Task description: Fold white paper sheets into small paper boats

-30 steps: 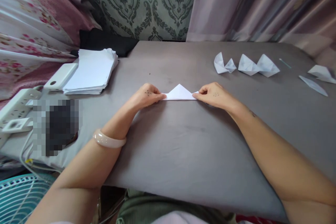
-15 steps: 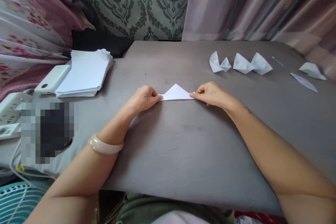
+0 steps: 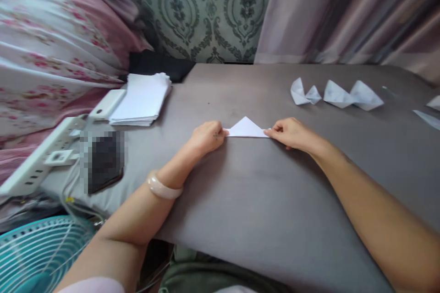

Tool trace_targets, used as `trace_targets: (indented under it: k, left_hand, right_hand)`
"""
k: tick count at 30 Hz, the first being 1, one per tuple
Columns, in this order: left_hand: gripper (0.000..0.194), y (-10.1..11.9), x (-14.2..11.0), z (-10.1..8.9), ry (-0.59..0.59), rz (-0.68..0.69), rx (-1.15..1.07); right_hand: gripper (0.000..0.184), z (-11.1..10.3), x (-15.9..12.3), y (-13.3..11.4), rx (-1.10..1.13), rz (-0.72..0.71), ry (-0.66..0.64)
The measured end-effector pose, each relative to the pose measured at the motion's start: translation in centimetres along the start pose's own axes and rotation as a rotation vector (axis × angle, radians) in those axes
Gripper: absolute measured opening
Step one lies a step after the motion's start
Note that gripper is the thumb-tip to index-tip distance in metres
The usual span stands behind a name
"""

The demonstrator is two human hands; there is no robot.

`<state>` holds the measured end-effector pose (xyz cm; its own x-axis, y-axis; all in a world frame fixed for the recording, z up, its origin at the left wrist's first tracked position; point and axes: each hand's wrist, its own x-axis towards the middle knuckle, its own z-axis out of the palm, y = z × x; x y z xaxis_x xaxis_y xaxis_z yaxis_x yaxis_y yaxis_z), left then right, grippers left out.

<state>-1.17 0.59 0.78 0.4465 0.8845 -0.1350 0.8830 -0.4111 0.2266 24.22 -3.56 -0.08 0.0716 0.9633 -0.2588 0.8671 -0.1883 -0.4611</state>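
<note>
A folded sheet of white paper (image 3: 246, 128) with a peaked middle and a straight lower edge is held between my two hands, just over or on the grey tabletop (image 3: 240, 201). My left hand (image 3: 210, 137) pinches its left end between thumb and curled fingers. At the right end, my right hand (image 3: 288, 132) has the paper pinched the same way. The fingertips cover both ends of the paper. On my left forearm sits a pale bangle (image 3: 164, 187).
Folded paper boats (image 3: 305, 92) and another folded paper piece (image 3: 354, 95) stand at the back right. To the left are a paper stack (image 3: 140, 98), a white box (image 3: 107, 104), a power strip (image 3: 44, 155) and a blurred-out dark object (image 3: 106, 160). A turquoise fan (image 3: 44, 252) is below.
The view has swung left, so everything sits further right in the picture. Both hands keep their pinch on the paper's ends, and its shape looks the same.
</note>
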Motion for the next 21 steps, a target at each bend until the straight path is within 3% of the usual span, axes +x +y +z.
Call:
trace_targets:
  k: [8, 12, 16, 21]
  left_hand:
    - [0.03, -0.2, 0.3, 0.0, -0.048, -0.067, -0.041]
    - [0.027, -0.2, 0.1, 0.4, 0.042, -0.045, -0.072]
    - [0.037, -0.1, 0.2, 0.9, 0.192, 0.193, 0.05]
    - [0.052, 0.2, 0.2, 1.3, 0.207, 0.55, 0.217]
  right_hand:
    - [0.043, 0.2, 0.4, 0.4, 0.035, 0.03, 0.022]
    - [0.042, 0.0, 0.0, -0.2, 0.024, 0.07, 0.062]
    - [0.038, 0.3, -0.3, -0.4, 0.067, 0.018, 0.117]
    - [0.033, 0.8, 0.4, 0.7, 0.153, 0.028, 0.101]
